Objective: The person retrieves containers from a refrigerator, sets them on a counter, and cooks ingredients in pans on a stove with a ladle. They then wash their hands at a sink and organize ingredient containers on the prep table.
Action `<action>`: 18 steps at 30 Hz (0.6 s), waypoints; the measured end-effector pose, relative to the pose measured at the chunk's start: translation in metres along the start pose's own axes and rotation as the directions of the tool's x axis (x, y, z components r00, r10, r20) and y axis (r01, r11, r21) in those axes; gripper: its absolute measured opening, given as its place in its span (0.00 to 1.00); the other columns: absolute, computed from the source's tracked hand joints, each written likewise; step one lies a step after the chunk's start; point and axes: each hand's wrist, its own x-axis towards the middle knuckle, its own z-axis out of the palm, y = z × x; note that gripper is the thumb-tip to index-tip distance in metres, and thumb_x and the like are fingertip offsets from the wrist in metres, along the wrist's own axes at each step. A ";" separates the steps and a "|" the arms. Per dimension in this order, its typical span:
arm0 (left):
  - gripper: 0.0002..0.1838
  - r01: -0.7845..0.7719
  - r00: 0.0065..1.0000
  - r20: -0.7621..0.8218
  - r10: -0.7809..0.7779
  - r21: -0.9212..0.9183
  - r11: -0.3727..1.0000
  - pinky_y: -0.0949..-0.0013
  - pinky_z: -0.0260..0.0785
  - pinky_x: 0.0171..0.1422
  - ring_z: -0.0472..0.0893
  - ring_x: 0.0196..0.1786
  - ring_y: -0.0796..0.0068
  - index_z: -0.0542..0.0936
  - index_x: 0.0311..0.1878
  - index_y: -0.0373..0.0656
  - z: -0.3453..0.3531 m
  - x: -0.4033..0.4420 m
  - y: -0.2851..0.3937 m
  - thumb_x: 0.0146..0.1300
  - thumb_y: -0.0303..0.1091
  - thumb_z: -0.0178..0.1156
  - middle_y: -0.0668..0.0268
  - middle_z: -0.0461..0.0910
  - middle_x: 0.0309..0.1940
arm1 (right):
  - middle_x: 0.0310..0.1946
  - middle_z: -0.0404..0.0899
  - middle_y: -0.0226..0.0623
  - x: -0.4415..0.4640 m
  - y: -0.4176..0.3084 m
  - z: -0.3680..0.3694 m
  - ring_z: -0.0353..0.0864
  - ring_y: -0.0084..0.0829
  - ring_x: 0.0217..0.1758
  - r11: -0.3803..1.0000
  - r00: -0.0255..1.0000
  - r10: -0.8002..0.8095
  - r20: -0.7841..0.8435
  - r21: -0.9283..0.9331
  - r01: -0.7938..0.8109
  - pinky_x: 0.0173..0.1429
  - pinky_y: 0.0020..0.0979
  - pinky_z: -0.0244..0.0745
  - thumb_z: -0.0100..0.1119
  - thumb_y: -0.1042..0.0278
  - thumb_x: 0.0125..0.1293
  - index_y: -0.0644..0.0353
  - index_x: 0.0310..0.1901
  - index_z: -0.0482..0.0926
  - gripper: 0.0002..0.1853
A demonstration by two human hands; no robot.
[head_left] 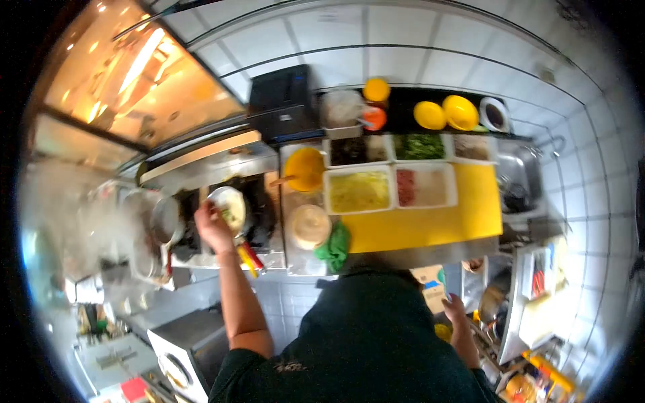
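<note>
My left hand (211, 227) is over the left rim of a small pan (218, 195) on the stove. Its fingers are pinched together, and what they hold is too small to make out. A pale, creamy mixture with green bits (232, 209) lies in the pan. Red and yellow handles (250, 258) stick out towards me over the stove's front edge. My right hand (455, 308) hangs low beside my body, its fingers apart, with nothing visible in it. Near it is a brown cardboard box (431, 282), below counter level.
A second pan (166, 220) stands left, by steam. Right of the stove are a yellow bowl (304, 168), a round tub (311, 227) and a green cloth (334, 247). Several food containers (359, 189) line a yellow board (416, 228). A sink (521, 171) is at far right.
</note>
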 end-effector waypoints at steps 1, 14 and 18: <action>0.15 -0.270 0.959 0.067 0.277 0.514 0.814 0.56 0.77 0.49 0.82 0.47 0.60 0.84 0.51 0.41 -0.017 0.007 -0.034 0.71 0.41 0.59 0.56 0.83 0.46 | 0.50 0.84 0.57 0.011 0.021 0.020 0.82 0.56 0.57 0.996 0.994 -0.083 -0.070 -0.042 0.081 0.59 0.47 0.77 0.62 0.52 0.66 0.62 0.56 0.82 0.24; 0.12 -0.442 0.871 0.406 0.276 0.404 0.801 0.60 0.74 0.37 0.82 0.32 0.62 0.84 0.52 0.38 0.029 -0.060 0.072 0.67 0.30 0.66 0.57 0.82 0.33 | 0.66 0.73 0.57 -0.076 -0.095 -0.001 0.71 0.54 0.70 0.998 0.994 -0.062 -0.089 -0.029 0.060 0.75 0.47 0.65 0.62 0.51 0.69 0.66 0.66 0.73 0.32; 0.11 -0.417 0.786 0.509 0.351 0.017 0.909 0.65 0.75 0.38 0.83 0.33 0.65 0.84 0.50 0.35 0.080 -0.108 0.083 0.65 0.25 0.66 0.56 0.83 0.34 | 0.66 0.73 0.58 -0.089 -0.093 -0.023 0.70 0.55 0.70 0.993 0.962 -0.106 -0.252 0.028 0.117 0.74 0.47 0.66 0.63 0.51 0.69 0.65 0.66 0.73 0.31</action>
